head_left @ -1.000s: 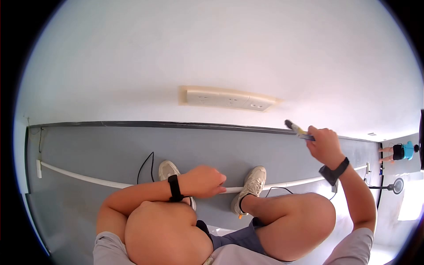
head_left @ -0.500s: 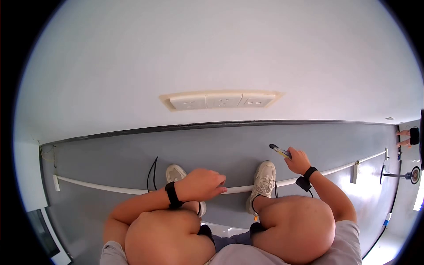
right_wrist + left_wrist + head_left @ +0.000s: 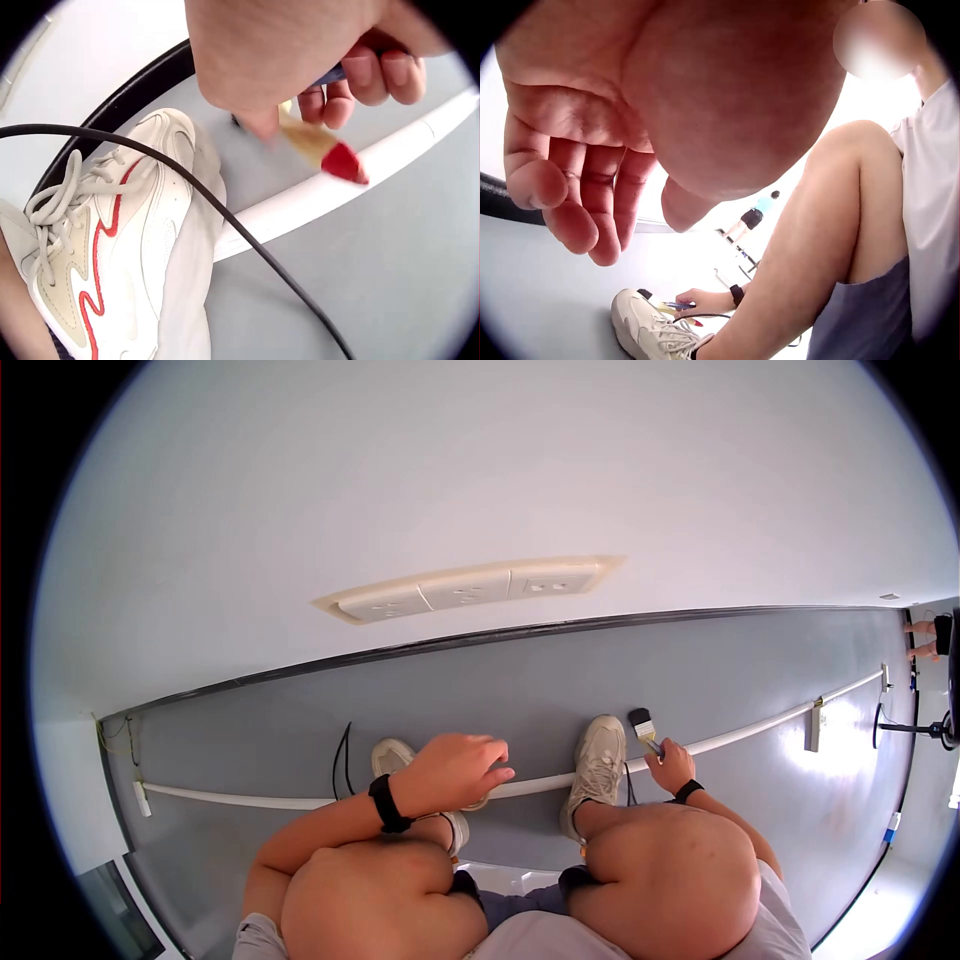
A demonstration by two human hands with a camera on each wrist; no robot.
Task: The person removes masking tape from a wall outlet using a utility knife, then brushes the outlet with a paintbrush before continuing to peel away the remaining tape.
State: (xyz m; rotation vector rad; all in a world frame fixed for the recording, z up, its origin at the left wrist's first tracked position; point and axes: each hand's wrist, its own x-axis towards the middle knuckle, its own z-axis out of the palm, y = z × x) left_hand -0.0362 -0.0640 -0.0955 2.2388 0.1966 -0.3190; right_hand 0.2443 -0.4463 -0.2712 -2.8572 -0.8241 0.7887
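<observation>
My right hand [image 3: 675,765] grips a paintbrush [image 3: 643,720] low over the floor, beside the right shoe. Dark bristles point away from me in the head view. In the right wrist view the brush handle [image 3: 307,141] is pale wood with a red end [image 3: 343,163], and a bit of blue [image 3: 330,76] shows at the fingers. My left hand [image 3: 452,770] hangs loosely bent above the left shoe, holding nothing, its forearm over the left thigh. In the left wrist view its palm and fingers [image 3: 577,202] are bare.
On the white wall ahead, a row of sockets [image 3: 468,594] is bordered by tan tape. A white cable duct [image 3: 540,786] crosses the grey floor under my shoes [image 3: 600,760], with a black cable [image 3: 225,214] near the right one. A fan [image 3: 915,729] stands far right; another person [image 3: 754,216] is farther off.
My right hand has brought the paintbrush from near the wall's base down and back towards the right shoe. The left hand stays nearly in place. The head view has shifted and tilted.
</observation>
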